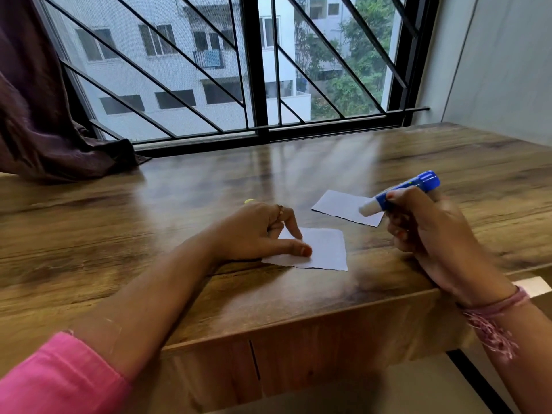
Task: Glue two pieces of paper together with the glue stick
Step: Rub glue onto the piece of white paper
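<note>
Two small white paper pieces lie on the wooden table (209,186). The nearer paper (325,249) is under my left hand (257,231), whose thumb and a fingertip press on its left part. The farther paper (340,206) lies to the right and behind it. My right hand (430,228) grips a blue glue stick (403,191), uncapped, its white tip pointing left and hovering over the farther paper's right end. Whether the tip touches that paper I cannot tell.
A small yellow-green object (249,201) peeks out just behind my left hand. A dark curtain (44,130) drapes onto the table's far left corner. A barred window (239,70) runs along the back edge, and a wall (493,70) stands at the right.
</note>
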Motion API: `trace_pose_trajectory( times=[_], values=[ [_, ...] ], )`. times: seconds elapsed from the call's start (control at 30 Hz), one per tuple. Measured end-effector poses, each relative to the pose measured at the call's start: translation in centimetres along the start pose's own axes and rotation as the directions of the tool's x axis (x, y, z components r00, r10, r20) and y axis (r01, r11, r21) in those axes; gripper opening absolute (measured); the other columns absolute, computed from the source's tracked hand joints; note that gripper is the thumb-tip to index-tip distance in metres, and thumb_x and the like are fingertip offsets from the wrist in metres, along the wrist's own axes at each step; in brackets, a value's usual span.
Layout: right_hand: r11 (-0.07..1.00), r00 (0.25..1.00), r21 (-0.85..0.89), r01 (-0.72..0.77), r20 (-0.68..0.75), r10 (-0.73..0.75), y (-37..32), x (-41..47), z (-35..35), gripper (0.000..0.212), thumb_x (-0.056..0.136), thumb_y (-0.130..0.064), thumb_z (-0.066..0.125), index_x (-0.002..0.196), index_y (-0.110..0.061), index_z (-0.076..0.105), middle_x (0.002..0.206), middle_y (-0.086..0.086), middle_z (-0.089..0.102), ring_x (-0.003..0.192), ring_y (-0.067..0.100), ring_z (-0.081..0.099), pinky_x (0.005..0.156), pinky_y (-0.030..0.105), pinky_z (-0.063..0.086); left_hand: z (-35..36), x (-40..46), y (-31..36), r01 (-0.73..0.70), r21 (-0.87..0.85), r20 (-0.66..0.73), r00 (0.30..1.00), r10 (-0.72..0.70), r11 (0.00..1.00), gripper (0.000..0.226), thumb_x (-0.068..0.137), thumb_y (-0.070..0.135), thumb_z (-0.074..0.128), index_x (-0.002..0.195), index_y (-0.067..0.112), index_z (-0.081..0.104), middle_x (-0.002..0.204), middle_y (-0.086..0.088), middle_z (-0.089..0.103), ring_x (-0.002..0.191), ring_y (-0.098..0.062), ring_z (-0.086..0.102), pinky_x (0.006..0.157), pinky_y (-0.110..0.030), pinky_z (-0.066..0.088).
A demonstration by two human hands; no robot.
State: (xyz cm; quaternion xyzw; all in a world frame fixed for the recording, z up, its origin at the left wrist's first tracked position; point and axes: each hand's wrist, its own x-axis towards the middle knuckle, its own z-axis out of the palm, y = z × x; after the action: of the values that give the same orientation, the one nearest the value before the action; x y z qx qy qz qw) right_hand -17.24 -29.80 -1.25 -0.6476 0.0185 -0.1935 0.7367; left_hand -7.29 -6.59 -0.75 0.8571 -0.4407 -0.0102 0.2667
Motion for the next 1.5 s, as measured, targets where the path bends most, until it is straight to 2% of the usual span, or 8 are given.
trace_pose_trajectory(
  times=[0.17, 0.27, 0.37, 0.53, 0.77, 1.0, 1.2, 1.5],
  values=[
    [0.999, 0.999, -0.017, -0.034, 0.006, 0.034, -0.09, 0.08, 0.19, 0.038, 0.09, -0.015, 0.051, 0.057, -0.024, 0.067, 0.048, -0.01, 0.045, 0.041, 0.005, 0.033, 0.035, 0.016, 0.021, -0.58, 0.07, 0.05, -0.129, -0.019, -0.228, 0.966, 0.121, 0.991, 0.019, 0.089, 0.041, 0.061, 0.087, 0.023, 0.068, 0.056, 0.01, 0.051, 0.052, -0.008, 0.049, 0.054, -0.025, 0.042],
    [0.998, 0.999, -0.04, -0.042, 0.006, 0.043, -0.16, 0.06, 0.33, 0.039, 0.089, -0.014, 0.052, 0.055, -0.025, 0.068, 0.047, -0.011, 0.044, 0.04, 0.005, 0.032, 0.035, 0.015, 0.021, -0.75, -0.02, -0.08, -0.239, 0.046, -0.172, 0.955, 0.243, 0.97, 0.015, 0.091, 0.019, 0.06, 0.1, 0.025, 0.071, 0.098, 0.015, 0.066, 0.094, -0.003, 0.056, 0.079, -0.017, 0.041],
    [0.998, 0.999, -0.042, -0.052, -0.007, 0.052, -0.12, 0.03, 0.37, 0.027, 0.088, -0.013, 0.054, 0.063, -0.02, 0.062, 0.048, -0.008, 0.044, 0.04, 0.005, 0.032, 0.034, 0.015, 0.021, -0.61, 0.03, -0.18, -0.242, 0.042, -0.044, 0.969, 0.244, 0.969, 0.023, 0.092, 0.019, 0.057, 0.108, 0.03, 0.07, 0.122, 0.017, 0.064, 0.115, -0.015, 0.049, 0.098, -0.034, 0.036],
    [0.997, 0.999, -0.065, -0.047, 0.003, 0.047, 0.06, 0.12, 0.28, 0.022, 0.087, -0.012, 0.055, 0.065, -0.017, 0.058, 0.053, -0.004, 0.043, 0.041, 0.006, 0.03, 0.034, 0.016, 0.02, -0.75, -0.26, 0.06, -0.212, 0.081, 0.09, 0.975, 0.204, 0.974, 0.024, 0.09, 0.032, 0.055, 0.107, 0.037, 0.071, 0.121, 0.023, 0.063, 0.114, -0.003, 0.042, 0.1, -0.042, 0.035],
    [0.989, 0.998, -0.144, -0.022, 0.051, 0.03, 0.24, 0.24, 0.3, 0.032, 0.083, -0.021, 0.057, 0.054, -0.024, 0.07, 0.052, -0.003, 0.039, 0.042, 0.008, 0.028, 0.036, 0.019, 0.018, -0.49, -0.17, 0.58, -0.189, 0.125, 0.07, 0.981, 0.181, 0.974, 0.035, 0.085, 0.057, 0.047, 0.109, 0.043, 0.069, 0.097, 0.02, 0.058, 0.103, -0.004, 0.046, 0.093, -0.048, 0.039],
    [0.973, 0.995, -0.232, 0.011, 0.1, 0.012, 0.59, 0.4, 0.09, 0.022, 0.082, -0.025, 0.059, 0.07, -0.016, 0.075, 0.047, -0.009, 0.041, 0.042, 0.007, 0.029, 0.036, 0.017, 0.021, -0.36, 0.0, 0.4, -0.174, 0.041, -0.073, 0.982, 0.176, 0.984, 0.03, 0.089, 0.041, 0.06, 0.118, 0.034, 0.065, 0.097, 0.014, 0.051, 0.096, 0.004, 0.049, 0.08, -0.007, 0.032],
    [0.951, 0.995, -0.31, 0.009, 0.098, 0.022, 0.76, 0.43, 0.31, 0.009, 0.085, -0.02, 0.063, 0.084, -0.012, 0.066, 0.056, -0.006, 0.06, 0.042, 0.005, 0.04, 0.037, 0.013, 0.031, -0.25, -0.37, 0.38, -0.119, 0.148, 0.023, 0.993, 0.117, 0.982, 0.032, 0.085, 0.058, 0.053, 0.115, 0.052, 0.061, 0.112, 0.022, 0.04, 0.109, 0.004, 0.032, 0.1, -0.033, 0.019],
    [0.881, 0.994, -0.468, 0.072, 0.105, -0.026, 0.64, 0.03, 0.6, 0.015, 0.079, -0.03, 0.066, 0.065, -0.031, 0.068, 0.056, -0.007, 0.065, 0.044, 0.003, 0.047, 0.053, 0.029, 0.036, -0.24, -0.19, 0.15, -0.038, 0.137, 0.088, 0.996, 0.026, 0.99, 0.035, 0.079, 0.064, 0.05, 0.112, 0.056, 0.061, 0.114, 0.017, 0.041, 0.109, 0.003, 0.032, 0.103, -0.035, 0.014]
  ],
)
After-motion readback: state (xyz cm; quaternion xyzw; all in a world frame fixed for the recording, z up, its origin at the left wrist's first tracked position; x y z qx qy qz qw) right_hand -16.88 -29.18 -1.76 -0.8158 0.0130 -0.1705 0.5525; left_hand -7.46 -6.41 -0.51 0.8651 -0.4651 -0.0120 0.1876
